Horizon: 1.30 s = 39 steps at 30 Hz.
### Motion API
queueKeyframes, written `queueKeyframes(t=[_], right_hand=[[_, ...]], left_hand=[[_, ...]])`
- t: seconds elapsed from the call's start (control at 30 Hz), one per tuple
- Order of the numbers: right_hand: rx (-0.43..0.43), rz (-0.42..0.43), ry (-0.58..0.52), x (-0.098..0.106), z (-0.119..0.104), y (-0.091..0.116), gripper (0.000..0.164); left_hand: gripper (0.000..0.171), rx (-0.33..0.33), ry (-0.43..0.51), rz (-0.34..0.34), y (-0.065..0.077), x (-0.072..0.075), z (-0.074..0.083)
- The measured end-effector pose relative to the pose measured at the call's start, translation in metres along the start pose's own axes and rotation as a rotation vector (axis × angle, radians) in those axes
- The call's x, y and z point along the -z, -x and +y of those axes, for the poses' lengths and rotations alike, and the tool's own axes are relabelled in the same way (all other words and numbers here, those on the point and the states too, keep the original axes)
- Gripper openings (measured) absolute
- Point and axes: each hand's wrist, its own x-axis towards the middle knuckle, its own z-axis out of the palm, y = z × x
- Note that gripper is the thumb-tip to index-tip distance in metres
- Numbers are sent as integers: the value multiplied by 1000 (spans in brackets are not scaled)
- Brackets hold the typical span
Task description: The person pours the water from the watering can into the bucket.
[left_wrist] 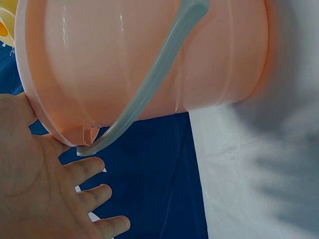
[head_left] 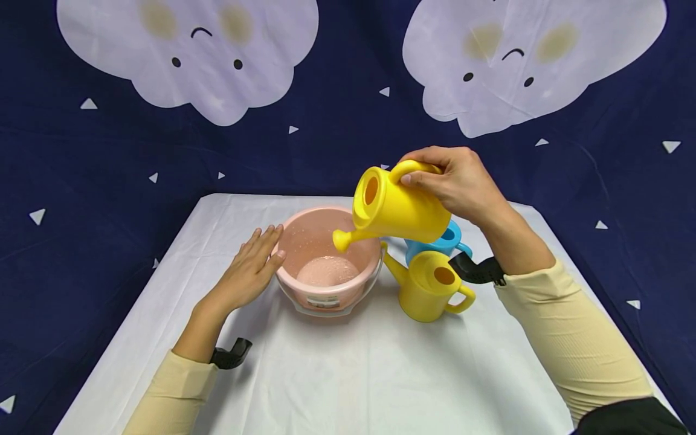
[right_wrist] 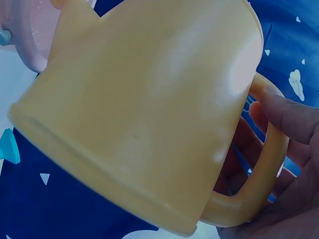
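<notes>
My right hand (head_left: 457, 181) grips the handle of a yellow watering can (head_left: 405, 208), held in the air and tilted left. Its round spout head is over the mouth of a pink bucket (head_left: 326, 290). In the right wrist view, fingers and thumb wrap the handle of the watering can (right_wrist: 144, 109). Some clear water shows in the bottom of the bucket. With straight, spread fingers, my left hand (head_left: 247, 272) touches the bucket's left rim. The left wrist view shows that hand (left_wrist: 45, 174) by the bucket (left_wrist: 139, 64) and its grey handle (left_wrist: 154, 74).
A second yellow watering can (head_left: 424, 296) stands right of the bucket, its spout towards the rim. Behind it is a blue watering can (head_left: 435, 241), partly hidden by the raised one. A white cloth (head_left: 337, 374) covers the table. A dark blue curtain (head_left: 348, 151) with clouds hangs behind.
</notes>
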Motion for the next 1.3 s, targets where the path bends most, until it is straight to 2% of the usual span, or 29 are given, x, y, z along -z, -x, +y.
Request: queueKeyframes(t=[1.3], right_hand=[[87,3,55,-3,-3,-5,23]], left_hand=[[59,1,-12,1,0,0,0]])
